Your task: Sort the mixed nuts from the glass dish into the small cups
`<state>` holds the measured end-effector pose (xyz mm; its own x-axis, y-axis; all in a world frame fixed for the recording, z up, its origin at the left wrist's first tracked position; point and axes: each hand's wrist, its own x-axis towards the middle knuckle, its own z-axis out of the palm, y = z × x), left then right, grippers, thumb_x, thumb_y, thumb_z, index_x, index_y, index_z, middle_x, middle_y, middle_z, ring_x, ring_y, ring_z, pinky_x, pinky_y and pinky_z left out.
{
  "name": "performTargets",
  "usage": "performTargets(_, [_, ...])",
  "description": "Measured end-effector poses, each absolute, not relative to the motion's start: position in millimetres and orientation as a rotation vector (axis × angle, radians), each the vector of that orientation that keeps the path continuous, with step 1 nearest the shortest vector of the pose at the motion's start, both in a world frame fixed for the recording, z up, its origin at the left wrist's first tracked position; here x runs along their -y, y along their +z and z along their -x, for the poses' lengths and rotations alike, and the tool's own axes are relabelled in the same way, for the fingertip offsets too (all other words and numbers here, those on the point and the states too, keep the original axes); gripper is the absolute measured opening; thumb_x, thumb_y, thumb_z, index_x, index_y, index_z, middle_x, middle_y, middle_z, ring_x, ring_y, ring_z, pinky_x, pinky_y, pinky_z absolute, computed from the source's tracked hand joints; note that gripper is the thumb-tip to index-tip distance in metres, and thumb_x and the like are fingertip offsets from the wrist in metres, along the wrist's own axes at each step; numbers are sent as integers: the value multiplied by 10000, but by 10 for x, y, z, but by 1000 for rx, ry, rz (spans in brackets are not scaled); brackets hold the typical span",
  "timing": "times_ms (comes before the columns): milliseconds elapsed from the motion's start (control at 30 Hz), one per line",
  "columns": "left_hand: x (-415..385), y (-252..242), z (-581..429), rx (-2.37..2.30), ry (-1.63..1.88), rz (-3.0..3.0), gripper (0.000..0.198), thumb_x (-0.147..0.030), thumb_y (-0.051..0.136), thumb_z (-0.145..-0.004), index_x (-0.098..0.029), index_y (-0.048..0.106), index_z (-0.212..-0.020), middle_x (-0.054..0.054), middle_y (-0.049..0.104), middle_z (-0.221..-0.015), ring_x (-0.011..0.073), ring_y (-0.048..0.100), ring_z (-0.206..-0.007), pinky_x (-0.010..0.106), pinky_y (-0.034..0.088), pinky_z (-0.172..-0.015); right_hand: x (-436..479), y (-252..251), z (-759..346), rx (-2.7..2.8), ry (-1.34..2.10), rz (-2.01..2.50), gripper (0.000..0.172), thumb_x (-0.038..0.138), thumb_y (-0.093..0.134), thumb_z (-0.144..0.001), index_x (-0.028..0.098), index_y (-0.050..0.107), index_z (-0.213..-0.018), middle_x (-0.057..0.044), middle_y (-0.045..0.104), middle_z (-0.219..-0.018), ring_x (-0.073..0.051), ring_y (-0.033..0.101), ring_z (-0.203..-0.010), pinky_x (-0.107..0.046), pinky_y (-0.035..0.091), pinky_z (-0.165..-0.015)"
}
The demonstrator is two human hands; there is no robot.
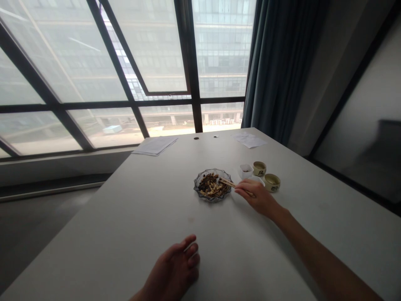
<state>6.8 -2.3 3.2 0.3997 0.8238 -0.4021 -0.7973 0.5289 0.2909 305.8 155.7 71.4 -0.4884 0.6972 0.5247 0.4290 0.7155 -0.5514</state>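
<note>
My right hand (258, 197) is closed around a pair of wooden chopsticks (228, 183). Their tips reach over the right side of a scalloped clear glass bowl (197, 190). A mix of dark and pale dried pieces (213, 186), perhaps nuts or seeds, fills the bowl. Whether the tips pinch a piece is too small to tell. My left hand (175, 267) rests on the table nearer to me, loosely curled with nothing in it. Just beyond the right hand stand a small white cup (245, 172) with a few bits inside and a white dish (258, 180), partly hidden by that hand.
Two beige cups with dark characters, one farther back (259, 169) and one nearer (272, 183), stand right of the white cup. Paper sheets lie at the far left (156, 145) and far right (249, 140) of the white table (131, 217). Windows and a dark curtain (275, 67) lie beyond.
</note>
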Motion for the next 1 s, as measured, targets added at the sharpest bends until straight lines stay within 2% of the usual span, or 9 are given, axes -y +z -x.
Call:
performTargets(267, [39,23,-60,-541,1028,-52,295,-176,841,-730,-150,700,-988,-9,606,-764,132,514,-632,252,363,-557,-1580,655,-3046,2118,487,883,243,360,556,-1024,208,725,-937,-70,717,-935,-219,659,-869,-343,477,-793])
performTargets(467, [45,61,-79,-548,1033,-43,280,-165,813,-752,-158,687,-1002,-7,605,-775,135,519,-644,252,368,-567,-1593,619,-3060,2038,484,913,342,394,519,-1036,205,649,-783,-33,664,-795,-185,613,-746,-321,433,-715])
performTargets(733, [29,56,-78,-542,1031,-52,265,-177,806,-754,-161,683,-988,-12,595,-766,130,511,-630,248,358,-561,-1597,507,-3025,1913,413,962,417,396,469,-1048,213,533,-679,-5,555,-662,-164,524,-632,-318,377,-629])
performTargets(1000, [40,79,-81,-563,1032,-44,270,-170,800,-752,-162,677,-992,-12,592,-767,130,508,-627,253,364,-568,-1575,494,-3016,1893,382,957,422,423,413,-1060,225,515,-701,0,497,-648,-171,484,-610,-324,366,-605])
